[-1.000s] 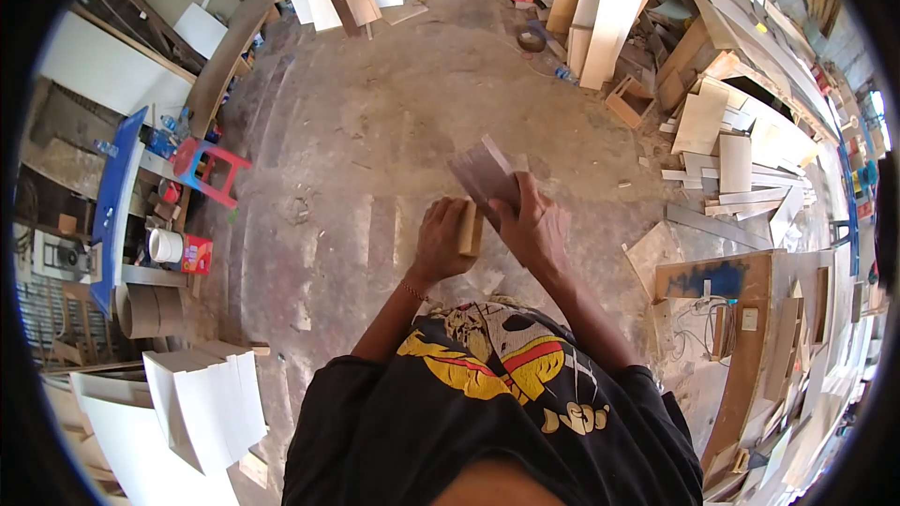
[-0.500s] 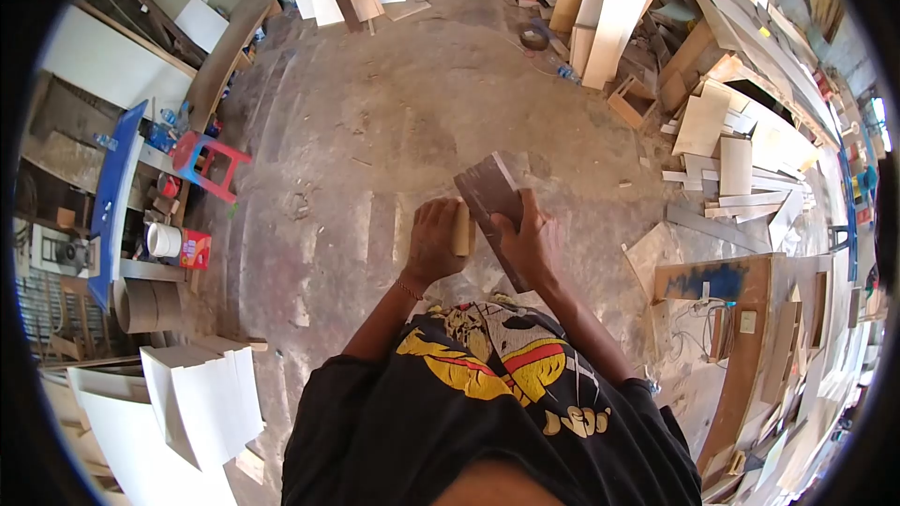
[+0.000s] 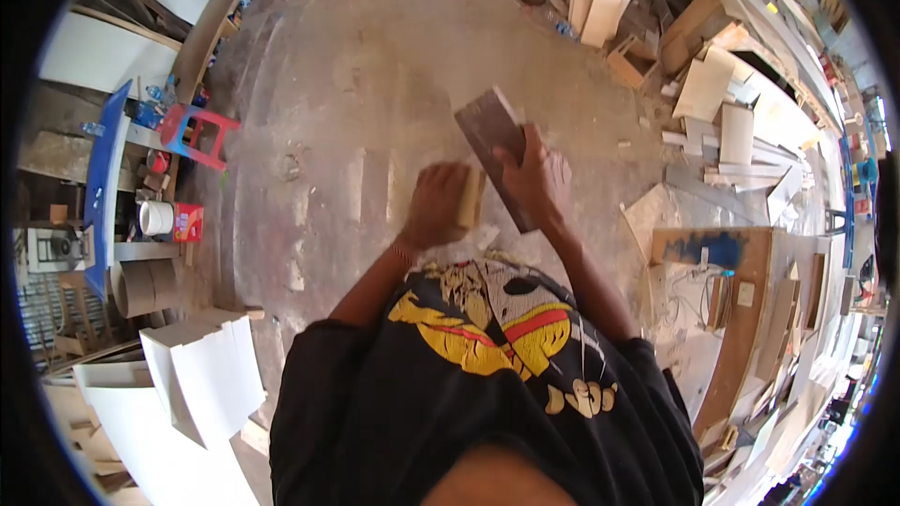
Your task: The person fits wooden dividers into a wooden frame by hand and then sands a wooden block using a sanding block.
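Two things are held above the floor (image 3: pixel 309 66) — a tan block (image 3: pixel 472 200) in the clasped fingers of the left hand (image 3: pixel 435 206), and a slanted dark-brown board (image 3: pixel 491 134) just beside it, gripped by the right hand (image 3: pixel 538 176).

Single head-worn view, directed forward and steeply downward over a black shirt (image 3: pixel 375 394), which occupies the near, lower edge. The hands (image 3: pixel 539 176) lie close by, near the centre of the field; the floor (image 3: pixel 328 66) recedes beyond them. Coverage is very wide and strongly curved, darkening at the rounded margins.
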{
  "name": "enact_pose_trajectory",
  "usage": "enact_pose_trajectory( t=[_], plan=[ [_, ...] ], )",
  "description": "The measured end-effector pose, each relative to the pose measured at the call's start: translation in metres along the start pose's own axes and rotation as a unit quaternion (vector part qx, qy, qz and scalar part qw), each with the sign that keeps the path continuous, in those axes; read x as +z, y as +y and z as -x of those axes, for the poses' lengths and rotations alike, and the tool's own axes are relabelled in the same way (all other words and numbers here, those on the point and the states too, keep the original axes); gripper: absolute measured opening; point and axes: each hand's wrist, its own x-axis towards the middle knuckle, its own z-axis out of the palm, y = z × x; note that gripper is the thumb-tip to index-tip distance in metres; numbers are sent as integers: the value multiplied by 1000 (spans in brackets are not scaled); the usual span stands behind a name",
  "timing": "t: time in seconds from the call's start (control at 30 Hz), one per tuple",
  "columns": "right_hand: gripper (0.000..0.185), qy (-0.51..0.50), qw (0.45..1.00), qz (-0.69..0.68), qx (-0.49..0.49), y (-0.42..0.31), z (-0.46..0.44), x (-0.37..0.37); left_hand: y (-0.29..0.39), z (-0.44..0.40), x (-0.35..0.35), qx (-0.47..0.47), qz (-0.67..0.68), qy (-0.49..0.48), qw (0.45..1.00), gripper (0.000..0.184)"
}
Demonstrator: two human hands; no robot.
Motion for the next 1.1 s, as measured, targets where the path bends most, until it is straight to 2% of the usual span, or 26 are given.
enact_pose_trajectory(
  t=[0.1,0.17,0.3,0.37,0.5,0.6,0.7,0.83,0.9,0.97,1.03,1.1],
  plan=[
    [35,-13,1000,-6,22,-2,6,1,-11,-5,5,4,-18,18,1000,59],
    [34,16,999,-47,-3,6,17,12,-21,-1,9,-39,-31,21,999,57],
    [37,-17,999,-45,0,1,9,4,-7,2,7,-36,-9,30,999,58],
    [38,-22,1000,-3,13,-5,-3,-1,-4,0,6,-21,16,3,1000,58],
    [37,-22,1000,-12,12,1,11,7,-18,1,10,-12,-42,-7,999,58],
    [37,-18,999,-48,-17,1,18,4,-14,-3,6,-54,-20,44,997,59],
    [37,12,1000,-16,-6,5,5,7,0,0,3,-21,9,-5,1000,59],
    [35,7,1000,-16,-16,2,8,-1,-6,-3,3,-10,-4,-15,1000,62],
    [34,3,1000,-15,-20,5,18,8,-16,-3,5,-52,-42,19,998,66],
    [35,-44,995,-86,33,14,23,16,-10,0,4,-35,-43,-26,998,67],
    [36,-69,997,-9,28,8,13,-1,-15,3,17,15,-30,-41,999,60],
    [37,-79,995,-7,63,10,3,-1,-1,-1,15,45,-33,-31,998,56]
  ],
)
